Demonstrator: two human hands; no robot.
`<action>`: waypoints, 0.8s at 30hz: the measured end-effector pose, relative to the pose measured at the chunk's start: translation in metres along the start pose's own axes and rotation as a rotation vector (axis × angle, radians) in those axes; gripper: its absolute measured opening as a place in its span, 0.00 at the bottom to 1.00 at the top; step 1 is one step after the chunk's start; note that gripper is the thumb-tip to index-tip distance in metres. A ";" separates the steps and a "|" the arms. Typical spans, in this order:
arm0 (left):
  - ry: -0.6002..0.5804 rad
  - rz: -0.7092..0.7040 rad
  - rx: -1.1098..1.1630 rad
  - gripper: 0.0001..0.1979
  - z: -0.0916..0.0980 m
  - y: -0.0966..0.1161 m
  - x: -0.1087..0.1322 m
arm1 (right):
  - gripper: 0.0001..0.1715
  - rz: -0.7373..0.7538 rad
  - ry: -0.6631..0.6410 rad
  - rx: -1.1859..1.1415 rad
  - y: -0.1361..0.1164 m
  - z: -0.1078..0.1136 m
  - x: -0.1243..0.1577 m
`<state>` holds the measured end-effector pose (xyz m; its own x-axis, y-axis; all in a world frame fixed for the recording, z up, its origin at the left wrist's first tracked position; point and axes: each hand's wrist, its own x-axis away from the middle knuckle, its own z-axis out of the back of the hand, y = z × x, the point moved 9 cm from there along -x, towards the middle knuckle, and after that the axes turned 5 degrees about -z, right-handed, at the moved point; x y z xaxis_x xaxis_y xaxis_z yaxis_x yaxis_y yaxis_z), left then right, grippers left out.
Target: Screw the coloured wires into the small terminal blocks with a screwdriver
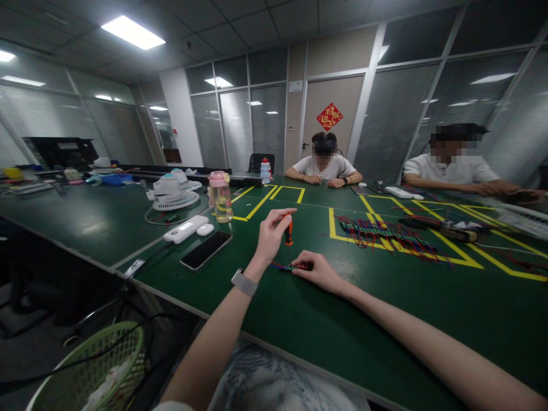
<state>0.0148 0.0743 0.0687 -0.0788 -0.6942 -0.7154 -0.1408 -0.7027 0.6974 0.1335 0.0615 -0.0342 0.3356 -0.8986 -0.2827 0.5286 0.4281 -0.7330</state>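
Observation:
My left hand (273,233) is closed around the top of an upright screwdriver (289,233) with an orange and black handle. The screwdriver's thin shaft points down at a small green circuit board (286,268) with red and blue wires, lying on the green table (265,297). From the right, my right hand (315,270) pinches the board's near end, its fingertips beside the screwdriver's tip. A grey watch band (244,282) is on my left wrist.
A black phone (206,250), a white power strip (186,229) and a pink-lidded bottle (221,197) stand to the left. Many wired boards (385,233) lie to the right within yellow tape. Two people sit across the table. A green basket (92,365) is below left.

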 end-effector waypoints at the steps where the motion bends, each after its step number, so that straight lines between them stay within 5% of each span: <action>1: -0.013 0.007 0.029 0.12 -0.001 -0.002 0.000 | 0.09 -0.003 0.000 0.002 0.000 0.000 0.000; 7: -0.064 0.112 0.211 0.16 -0.010 -0.011 0.001 | 0.08 0.002 -0.008 -0.028 0.001 -0.001 -0.001; 17: -0.038 0.054 0.004 0.12 -0.004 -0.004 -0.001 | 0.08 0.015 -0.014 -0.023 0.003 -0.002 0.000; 24: -0.133 0.144 0.238 0.17 -0.018 -0.010 0.002 | 0.08 0.004 -0.014 -0.024 0.001 -0.001 0.000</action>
<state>0.0338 0.0770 0.0606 -0.2406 -0.7468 -0.6200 -0.3446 -0.5314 0.7739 0.1331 0.0619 -0.0354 0.3487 -0.8954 -0.2771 0.5086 0.4290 -0.7465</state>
